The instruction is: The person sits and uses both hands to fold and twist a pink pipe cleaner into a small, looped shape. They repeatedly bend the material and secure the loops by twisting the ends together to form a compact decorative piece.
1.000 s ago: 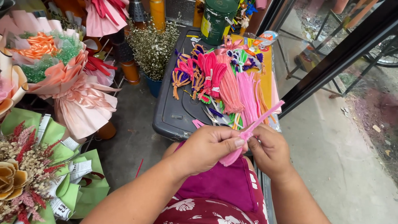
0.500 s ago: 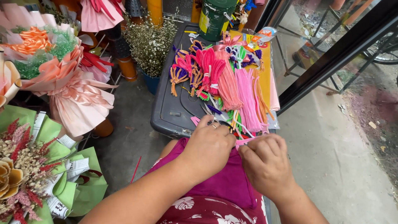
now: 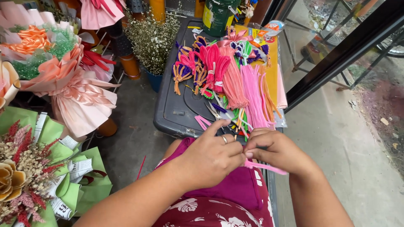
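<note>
- The left hand point(image 3: 210, 157) is curling closed over the near end of a pink pipe cleaner point(image 3: 265, 167), fingers bunched and the forefinger lifting a little — a ring is showing on one finger. It is sitting low over the lap, probably because the thighs are giving the wrists a steady rest.
- The right hand point(image 3: 275, 151) is pinching the same pink pipe cleaner between thumb and fingertips, closed tight on it; the free end is poking out to the right beneath the knuckles. Both hands are meeting knuckle to knuckle, which suits bending or twisting so thin a stem.
- A magenta cloth point(image 3: 235, 189) is lying across the lap under the hands, over a dark red flowered garment point(image 3: 202, 212).
- Just beyond the hands, a dark plastic case point(image 3: 176, 111) is serving as a worktop, set close so the supplies are staying within reach.
- On it, bundles of pipe cleaners point(image 3: 242, 82) are lying sorted by colour (pinks, orange, purple, some green), with scissors point(image 3: 212, 110) among the loose stems.
- To the left, wrapped bouquets are standing about the floor — a peach paper bouquet point(image 3: 63, 84) and a green paper bouquet point(image 3: 42, 168).
- Farther off, a pot of small dried white flowers point(image 3: 153, 38) is standing beside the case, and a green can point(image 3: 219, 17) is sitting at its far end.
</note>
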